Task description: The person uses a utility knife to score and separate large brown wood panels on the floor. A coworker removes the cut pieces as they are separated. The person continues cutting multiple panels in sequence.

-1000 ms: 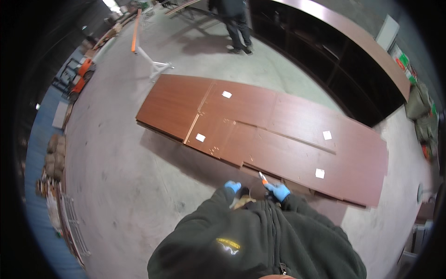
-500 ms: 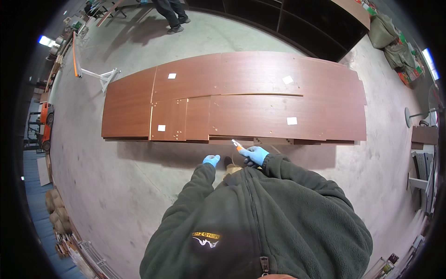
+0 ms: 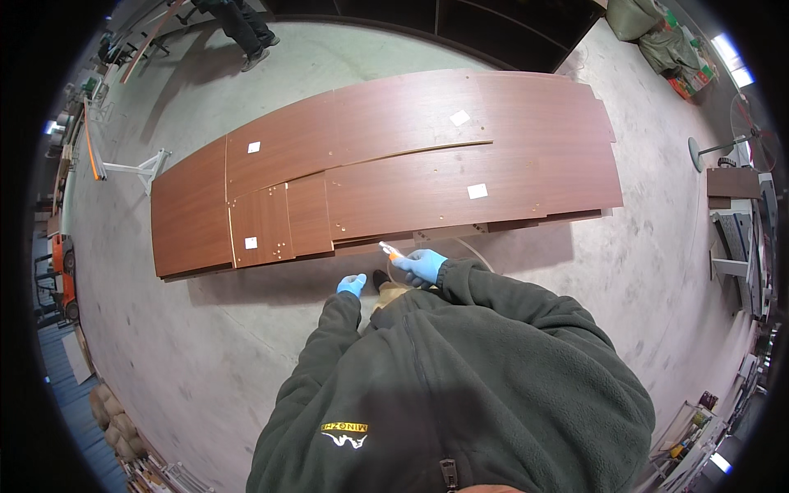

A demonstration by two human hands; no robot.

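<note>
My right hand [image 3: 422, 266], in a blue glove, is closed round a small orange-and-whitish tool [image 3: 389, 251]. The tool's pale tip points up and left, just short of the near edge of the stacked brown wood-grain panels [image 3: 394, 185]; its exact kind is unclear. To its left, my left hand [image 3: 352, 284], also gloved in blue, hovers in front of the panels with curled fingers. Whatever those fingers may hold is hidden. White square labels [image 3: 477, 191] and small drilled holes mark the panels. A thin pale cord or hose curves beside my right hand.
Dark open cabinets [image 3: 509, 33] stand beyond the panels. At the far left, another person's legs [image 3: 238, 33] show. A white metal stand [image 3: 148, 168] is off the panels' left end, a fan [image 3: 697, 154] to the right, and green sacks [image 3: 662, 49] at the far right.
The view has turned and shifted, so the panels now appear tilted and further left. Both hands keep much the same pose, and the tool stays in my right hand.
</note>
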